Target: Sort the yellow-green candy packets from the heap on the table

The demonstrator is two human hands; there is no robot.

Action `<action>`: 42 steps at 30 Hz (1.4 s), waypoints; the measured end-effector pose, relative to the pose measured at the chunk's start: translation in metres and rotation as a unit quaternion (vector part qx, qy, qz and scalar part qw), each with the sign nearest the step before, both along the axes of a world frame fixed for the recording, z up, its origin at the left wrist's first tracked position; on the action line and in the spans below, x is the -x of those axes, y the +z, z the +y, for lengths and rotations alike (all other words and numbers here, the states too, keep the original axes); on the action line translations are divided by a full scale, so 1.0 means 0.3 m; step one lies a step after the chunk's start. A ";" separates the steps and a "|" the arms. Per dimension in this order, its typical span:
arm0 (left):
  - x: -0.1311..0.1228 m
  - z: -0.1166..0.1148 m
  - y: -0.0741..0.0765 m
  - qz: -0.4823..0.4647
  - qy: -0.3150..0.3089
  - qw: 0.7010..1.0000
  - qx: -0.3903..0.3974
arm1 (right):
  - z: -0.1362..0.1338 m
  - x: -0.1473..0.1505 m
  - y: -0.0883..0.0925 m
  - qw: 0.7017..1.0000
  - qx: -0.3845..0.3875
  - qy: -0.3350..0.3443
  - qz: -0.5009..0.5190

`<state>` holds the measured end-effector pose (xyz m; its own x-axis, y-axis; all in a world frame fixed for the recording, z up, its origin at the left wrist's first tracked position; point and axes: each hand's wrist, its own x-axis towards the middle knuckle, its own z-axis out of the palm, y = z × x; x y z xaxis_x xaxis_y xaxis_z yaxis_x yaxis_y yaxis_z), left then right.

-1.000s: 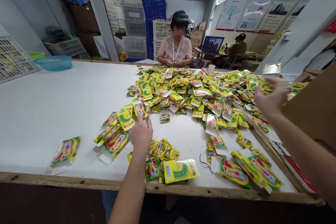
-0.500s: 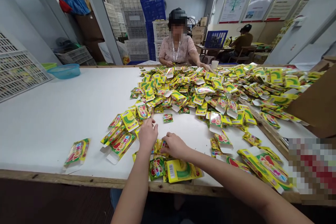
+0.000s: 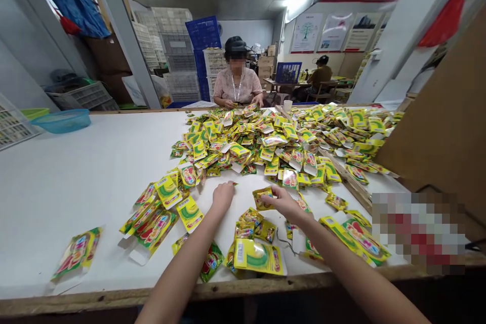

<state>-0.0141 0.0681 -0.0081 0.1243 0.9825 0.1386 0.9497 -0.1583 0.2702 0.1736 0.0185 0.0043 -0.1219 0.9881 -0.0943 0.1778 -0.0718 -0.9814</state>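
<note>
My left hand (image 3: 223, 196) is closed over the white table top, in front of the big heap. Only the green tip of a small packet (image 3: 236, 184) shows past its fingers. In my right hand (image 3: 284, 202), a small yellow candy packet (image 3: 261, 198) is pinched between thumb and fingers, a little above the table. Below it lie several similar small yellow packets (image 3: 255, 223) and a flat yellow-green box (image 3: 258, 257) near the front edge. A green and red packet (image 3: 211, 262) lies partly behind my left forearm.
A large heap of yellow candy boxes and packets (image 3: 243, 149) spreads over the table (image 3: 125, 157). More boxes (image 3: 152, 228) lie left. A wooden strip (image 3: 349, 179) divides the right side, beside a cardboard box (image 3: 429, 126). A person (image 3: 238, 86) sits opposite, handling packets.
My right hand has lifted a yellow packet from the small pile and moved right. My left hand has closed over the small green packet that lay alone. The view has tilted up and turned right.
</note>
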 end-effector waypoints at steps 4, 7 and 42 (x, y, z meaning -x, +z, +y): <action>-0.009 -0.090 0.021 -0.017 -0.051 0.992 -0.110 | -0.009 0.016 0.000 0.976 0.114 -0.050 0.180; -0.022 -0.159 0.001 -0.031 -0.136 0.947 -0.290 | -0.019 0.050 -0.004 0.966 0.138 -0.043 0.216; 0.262 -0.129 0.095 0.052 -0.046 0.997 0.045 | -0.030 -0.046 -0.041 0.962 0.103 -0.059 0.247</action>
<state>-0.0926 0.0294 0.0203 0.2235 0.9741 0.0328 0.9557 -0.2256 0.1888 0.1875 0.0095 -0.0081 -0.0904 0.9645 -0.2480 -0.3275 -0.2640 -0.9072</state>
